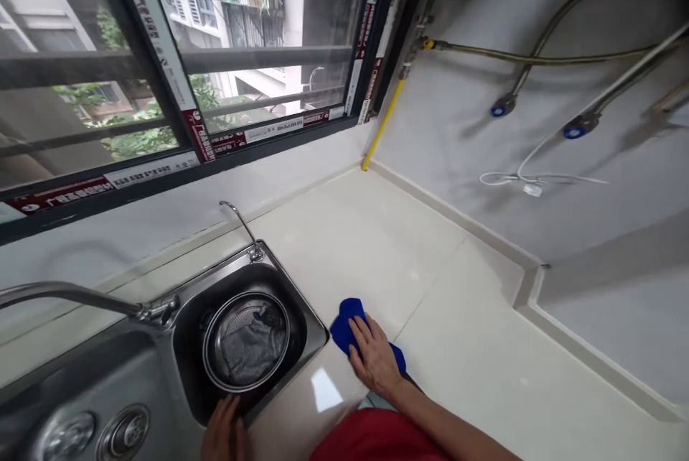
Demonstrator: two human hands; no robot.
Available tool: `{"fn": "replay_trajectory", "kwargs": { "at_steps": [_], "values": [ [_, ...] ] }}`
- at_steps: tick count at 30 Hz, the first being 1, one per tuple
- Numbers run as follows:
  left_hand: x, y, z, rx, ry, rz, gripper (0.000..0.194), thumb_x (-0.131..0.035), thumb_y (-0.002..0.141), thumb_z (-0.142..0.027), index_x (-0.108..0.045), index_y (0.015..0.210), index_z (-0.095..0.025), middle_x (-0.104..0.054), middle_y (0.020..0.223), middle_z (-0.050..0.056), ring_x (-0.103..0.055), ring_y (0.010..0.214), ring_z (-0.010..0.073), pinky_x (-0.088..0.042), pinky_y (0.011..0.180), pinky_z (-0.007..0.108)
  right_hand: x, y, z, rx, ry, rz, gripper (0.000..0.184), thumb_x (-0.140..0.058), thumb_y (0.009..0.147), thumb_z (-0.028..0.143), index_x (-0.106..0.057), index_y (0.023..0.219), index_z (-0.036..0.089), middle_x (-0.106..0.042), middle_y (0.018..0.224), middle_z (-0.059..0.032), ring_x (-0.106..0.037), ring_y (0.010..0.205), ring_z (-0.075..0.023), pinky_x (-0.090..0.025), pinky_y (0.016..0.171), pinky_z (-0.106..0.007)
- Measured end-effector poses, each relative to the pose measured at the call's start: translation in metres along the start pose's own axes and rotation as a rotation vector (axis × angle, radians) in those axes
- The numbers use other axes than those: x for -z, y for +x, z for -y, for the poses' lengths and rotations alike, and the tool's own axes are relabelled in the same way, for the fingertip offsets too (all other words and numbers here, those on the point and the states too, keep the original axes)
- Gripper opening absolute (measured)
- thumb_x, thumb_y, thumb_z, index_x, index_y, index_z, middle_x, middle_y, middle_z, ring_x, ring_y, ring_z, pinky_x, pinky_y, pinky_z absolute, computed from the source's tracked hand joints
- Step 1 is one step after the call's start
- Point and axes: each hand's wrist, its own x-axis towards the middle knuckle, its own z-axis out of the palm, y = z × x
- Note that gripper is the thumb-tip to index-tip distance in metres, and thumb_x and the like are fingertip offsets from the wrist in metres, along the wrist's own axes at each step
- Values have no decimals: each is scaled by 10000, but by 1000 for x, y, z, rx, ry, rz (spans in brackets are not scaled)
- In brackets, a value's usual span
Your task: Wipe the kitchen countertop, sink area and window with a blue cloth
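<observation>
My right hand (374, 360) presses a blue cloth (349, 317) onto the pale countertop (430, 303), just right of the sink's corner. Parts of the cloth stick out past my fingertips and beside my wrist. At the bottom of the view, my left hand (222, 432) rests by the front rim of the sink with fingers stretched out, holding nothing. Inside the smaller basin of the steel sink (315, 324) sits a round pot (286, 357) with water and a grey cloth-like piece (250, 350) in it.
A large faucet (80, 294) reaches over the left basin (134, 368), and a thin tap (240, 215) stands behind the right one. The window frame (285, 132) runs along the back. Hoses, valves (503, 105) and a white cable (530, 177) hang on the right wall.
</observation>
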Motion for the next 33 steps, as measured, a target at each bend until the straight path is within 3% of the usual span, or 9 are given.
{"fn": "replay_trajectory", "kwargs": {
  "at_steps": [4,9,12,17,20,22,29,33],
  "values": [
    [2,10,0,66,56,-32,473,-433,960,-416,-501,1350,-158,-635,1304,190,-615,1217,334,-574,983,582,1,17,17,53,1,63,562,-458,954,297,-475,1490,131,-493,1527,-124,-356,1442,-353,-339,1175,-532],
    [-11,16,-19,42,99,-28,478,-424,978,-381,-453,1397,-153,-613,1327,180,-591,1242,309,-571,1000,551,-10,73,39,112,-20,179,618,-459,975,391,-412,1533,131,-449,1553,-159,-314,1467,-377,-280,1190,-574],
    [-10,18,-21,39,150,-67,471,-425,977,-356,-460,1391,-135,-597,1336,195,-549,1291,321,-548,1027,548,-18,109,49,134,-30,229,629,-443,984,403,-384,1548,133,-420,1572,-167,-284,1483,-375,-248,1195,-585],
    [26,26,-9,393,320,-140,624,-342,958,-502,-526,1341,-46,-476,1436,274,-389,1419,427,-400,1146,633,-34,155,59,175,2,152,628,-451,965,353,-381,1546,125,-450,1543,-195,-293,1472,-392,-264,1163,-620],
    [49,35,1,581,401,-176,778,-311,924,-580,-463,1411,6,-314,1549,312,-223,1495,469,-296,1188,667,-41,182,67,192,-2,158,616,-433,967,334,-385,1539,111,-435,1553,-200,-300,1465,-405,-253,1161,-623],
    [56,41,11,661,406,-181,863,-310,887,-613,-407,1446,37,-255,1565,337,-197,1497,484,-247,1198,675,-44,202,74,191,-17,194,613,-412,974,331,-379,1542,104,-402,1576,-199,-295,1467,-409,-239,1165,-623],
    [50,61,28,979,307,-41,930,-271,836,-676,-379,1481,-14,-309,1525,365,-234,1479,509,-227,1174,699,-50,263,87,237,-3,197,626,-395,956,325,-377,1550,127,-400,1591,-150,-294,1459,-401,-243,1158,-619],
    [39,63,23,1018,299,3,900,-222,861,-719,-360,1512,-113,-231,1598,314,-181,1514,473,-128,1169,750,-54,292,88,333,-6,222,639,-427,926,317,-396,1546,164,-393,1603,-111,-289,1462,-373,-223,1175,-576]
  ]
}}
